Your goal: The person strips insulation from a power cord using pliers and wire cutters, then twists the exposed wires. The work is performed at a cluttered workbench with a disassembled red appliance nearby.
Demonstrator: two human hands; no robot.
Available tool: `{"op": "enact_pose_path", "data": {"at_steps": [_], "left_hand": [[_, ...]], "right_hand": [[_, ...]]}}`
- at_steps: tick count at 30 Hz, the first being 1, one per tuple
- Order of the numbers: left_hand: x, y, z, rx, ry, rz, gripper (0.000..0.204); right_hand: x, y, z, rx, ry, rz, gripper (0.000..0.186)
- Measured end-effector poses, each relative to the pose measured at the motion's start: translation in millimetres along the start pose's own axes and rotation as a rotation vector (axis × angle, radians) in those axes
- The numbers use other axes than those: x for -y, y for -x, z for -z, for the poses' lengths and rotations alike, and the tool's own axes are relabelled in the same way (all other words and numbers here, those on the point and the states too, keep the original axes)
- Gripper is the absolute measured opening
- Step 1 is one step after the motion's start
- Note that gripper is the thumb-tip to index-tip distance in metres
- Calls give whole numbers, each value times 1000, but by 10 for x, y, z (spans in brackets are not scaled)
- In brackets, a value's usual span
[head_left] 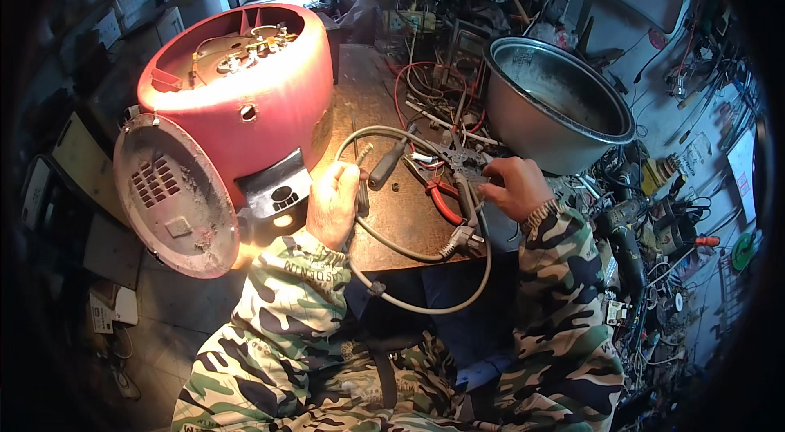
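My left hand [334, 201] is closed around a grey power cord [433, 310], beside the red rice cooker body [245, 117]. The cord loops over the bench's front edge, and its plug [467, 241] lies near that edge. My right hand [522, 187] has its fingers curled in beside a flat grey metal tool [466, 157]; what the fingertips grip is hidden. Between the hands lie red-handled pliers [444, 201] and a dark-handled screwdriver [388, 164]. The cooker is upturned, its inside parts showing, with a dusty round cover [176, 195] hanging at its front.
A grey inner pot [560, 101] stands at the right of the wooden bench [360, 80]. Behind the tools lie tangled wires and a multimeter [468, 44]. Loose parts and cables crowd the right side, with a green reel [743, 250] farther out.
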State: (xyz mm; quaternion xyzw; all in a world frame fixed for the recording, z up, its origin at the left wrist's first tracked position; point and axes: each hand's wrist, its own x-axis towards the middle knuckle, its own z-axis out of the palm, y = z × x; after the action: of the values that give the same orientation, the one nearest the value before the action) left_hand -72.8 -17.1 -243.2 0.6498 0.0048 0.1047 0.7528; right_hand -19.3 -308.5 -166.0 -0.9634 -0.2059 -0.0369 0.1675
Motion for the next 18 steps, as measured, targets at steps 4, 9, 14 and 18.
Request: {"op": "enact_pose_path", "data": {"at_steps": [4,9,14,18], "left_hand": [[45,29,-1,34,-72,-9,33],[142,23,39,40,-92,-119,32],[38,65,-17,61,-223,-127,37],[88,69,-1,49,-144,-101,36]], "right_hand": [[-80,-135,-107,53,82,54,26],[54,-166,-362,44,4,166,24],[114,-67,-327,-18,-12,165,20],[251,-36,-300,-11,47,155,19]]}}
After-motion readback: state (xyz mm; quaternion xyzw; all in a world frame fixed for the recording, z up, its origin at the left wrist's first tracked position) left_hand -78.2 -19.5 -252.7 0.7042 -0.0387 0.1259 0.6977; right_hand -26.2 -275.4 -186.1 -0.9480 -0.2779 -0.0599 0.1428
